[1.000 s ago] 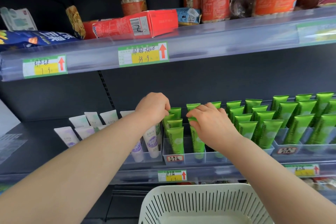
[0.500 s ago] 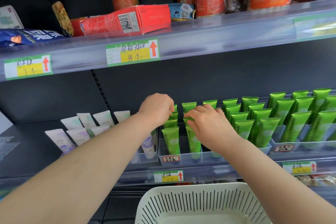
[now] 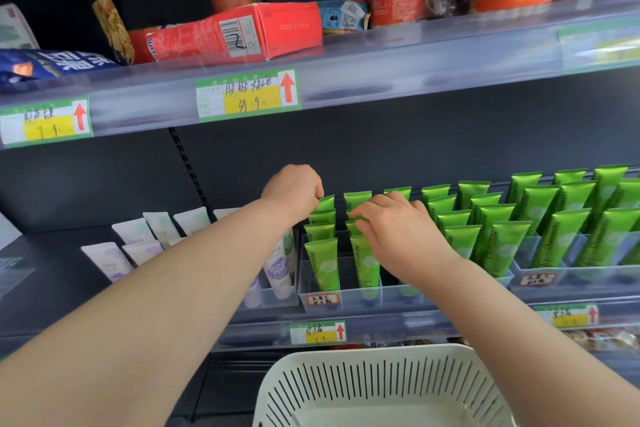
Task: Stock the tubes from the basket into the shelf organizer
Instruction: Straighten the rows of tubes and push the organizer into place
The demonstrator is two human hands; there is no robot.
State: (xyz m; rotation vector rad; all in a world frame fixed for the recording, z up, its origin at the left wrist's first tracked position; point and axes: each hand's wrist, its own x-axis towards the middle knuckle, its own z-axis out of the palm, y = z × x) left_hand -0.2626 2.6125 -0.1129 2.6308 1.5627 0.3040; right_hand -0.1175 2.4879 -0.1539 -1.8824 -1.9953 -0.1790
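Both hands at the left end of the organizer.

Right hand [image 3: 398, 239]: narrow grip, fingertips [image 3: 362, 211] pinching the crimped top of one of the green plastic tubes [image 3: 322, 263], second column from the left end of the clear plastic shelf organizer [image 3: 391, 300]. Left hand [image 3: 294, 191]: fingers curled against the rear tube of the organizer's leftmost column; holding or only touching, cannot tell. Green tubes stand in rows across the organizer. White slotted plastic basket [image 3: 381, 388] below it; white squeeze tubes [image 3: 104, 258] left of it.

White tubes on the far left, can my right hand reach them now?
Probably not directly: the left hand and forearm lie between the right hand and the white tubes, both busy at the green tubes.
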